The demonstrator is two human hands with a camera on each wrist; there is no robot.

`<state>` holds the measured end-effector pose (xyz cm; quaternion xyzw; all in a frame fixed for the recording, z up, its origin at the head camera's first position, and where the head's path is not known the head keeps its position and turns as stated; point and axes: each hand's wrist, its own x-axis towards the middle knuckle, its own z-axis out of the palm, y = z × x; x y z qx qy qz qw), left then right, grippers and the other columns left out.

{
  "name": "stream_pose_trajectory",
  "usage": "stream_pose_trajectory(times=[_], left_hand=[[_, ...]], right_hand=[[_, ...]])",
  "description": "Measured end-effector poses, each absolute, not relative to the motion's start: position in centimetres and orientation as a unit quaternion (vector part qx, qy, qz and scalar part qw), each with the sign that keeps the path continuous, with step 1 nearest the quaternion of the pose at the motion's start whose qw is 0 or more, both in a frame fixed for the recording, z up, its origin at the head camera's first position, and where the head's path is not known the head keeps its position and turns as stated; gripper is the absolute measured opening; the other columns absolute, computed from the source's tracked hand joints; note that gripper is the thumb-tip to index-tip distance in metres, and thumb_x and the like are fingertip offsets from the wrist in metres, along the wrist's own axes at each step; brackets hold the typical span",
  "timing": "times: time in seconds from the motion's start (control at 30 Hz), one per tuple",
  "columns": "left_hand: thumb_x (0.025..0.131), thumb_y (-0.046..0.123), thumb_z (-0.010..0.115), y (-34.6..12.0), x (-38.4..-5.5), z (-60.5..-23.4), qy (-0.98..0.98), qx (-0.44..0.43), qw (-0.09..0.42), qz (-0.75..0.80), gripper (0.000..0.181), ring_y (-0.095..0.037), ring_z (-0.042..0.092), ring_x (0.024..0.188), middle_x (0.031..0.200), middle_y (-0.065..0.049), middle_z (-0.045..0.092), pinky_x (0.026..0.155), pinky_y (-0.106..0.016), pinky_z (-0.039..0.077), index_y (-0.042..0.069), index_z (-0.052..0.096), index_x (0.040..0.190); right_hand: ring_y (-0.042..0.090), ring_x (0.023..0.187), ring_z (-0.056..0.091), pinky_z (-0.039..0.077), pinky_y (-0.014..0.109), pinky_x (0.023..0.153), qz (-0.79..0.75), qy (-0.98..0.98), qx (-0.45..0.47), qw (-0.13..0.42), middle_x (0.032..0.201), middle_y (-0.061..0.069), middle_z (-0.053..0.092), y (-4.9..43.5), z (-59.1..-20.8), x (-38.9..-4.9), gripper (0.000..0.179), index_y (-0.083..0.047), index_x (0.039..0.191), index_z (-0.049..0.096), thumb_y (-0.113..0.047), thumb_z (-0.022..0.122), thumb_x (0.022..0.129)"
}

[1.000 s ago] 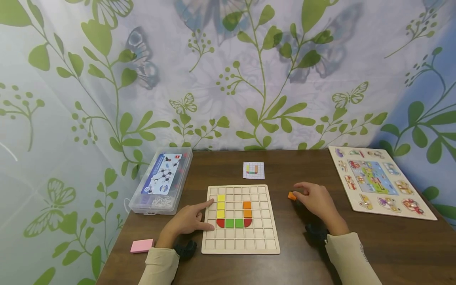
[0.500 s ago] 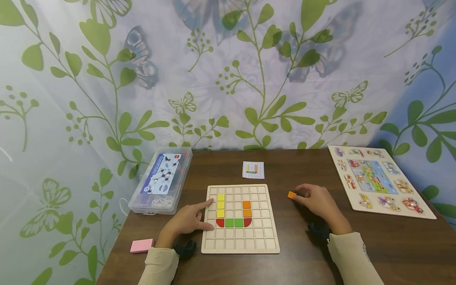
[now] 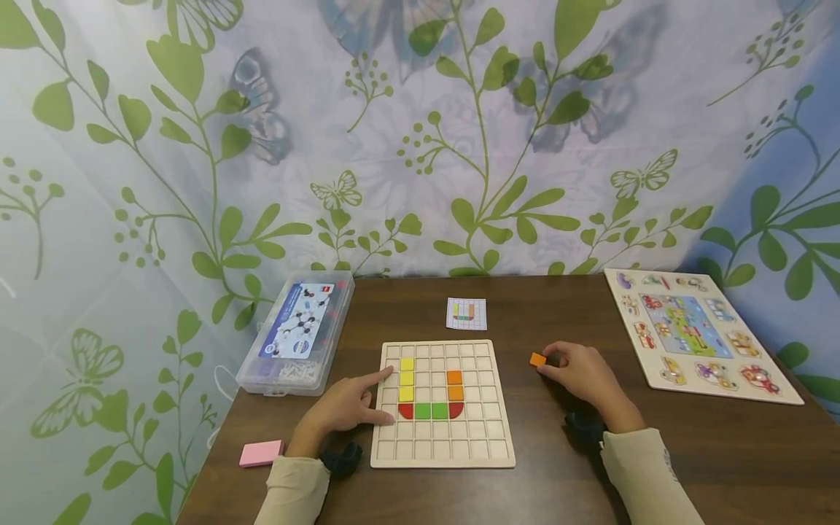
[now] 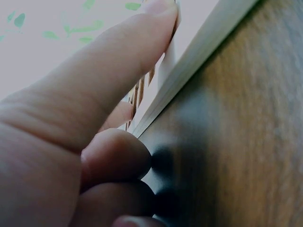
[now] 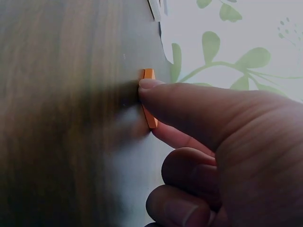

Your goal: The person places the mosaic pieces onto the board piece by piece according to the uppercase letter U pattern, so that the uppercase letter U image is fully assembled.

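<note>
My right hand (image 3: 584,370) pinches an orange square tile (image 3: 537,359) between thumb and index finger, to the right of the board. In the right wrist view the tile (image 5: 151,118) shows its thin edge close over the tabletop, with the thumb across it. My left hand (image 3: 344,402) rests at the left edge of the wooden grid board (image 3: 442,453), index finger and thumb stretched onto its rim, the other fingers bent. On the board lie yellow squares (image 3: 407,378), two orange squares (image 3: 456,385), two green squares (image 3: 432,411) and two red rounded corner tiles (image 3: 406,411), forming a U.
Behind the board lies a small paper card (image 3: 467,314) printed with a coloured U. A clear plastic box (image 3: 297,332) stands at the back left, a pink block (image 3: 261,453) at the left edge. A wooden picture puzzle (image 3: 702,335) lies at the right, before a patterned curtain.
The orange tile in my right hand has turned from a tilted view to a flat square face, and the fingers have shifted slightly around it. My left hand stays put.
</note>
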<state>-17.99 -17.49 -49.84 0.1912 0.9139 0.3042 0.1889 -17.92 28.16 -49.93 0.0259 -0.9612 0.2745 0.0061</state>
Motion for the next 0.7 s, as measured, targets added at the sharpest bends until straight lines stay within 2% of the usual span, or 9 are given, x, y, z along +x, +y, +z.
stream_pose_trajectory(times=[0.7], left_hand=[[0.081,0.050,0.084,-17.50,-17.99,-49.95,0.912,0.205,0.180,0.306,0.090,-0.010,0.031,0.051,0.057,0.008,0.039,0.051,-0.028,0.026,0.024,0.044,0.157]], right_hand=[[0.017,0.056,0.044,0.035,0.033,0.053,0.262,-0.965,0.028,0.008,0.065,0.000,0.049,27.66,-49.94,-17.96,0.023,-0.009,0.105,0.075,-0.026,0.078,0.090]])
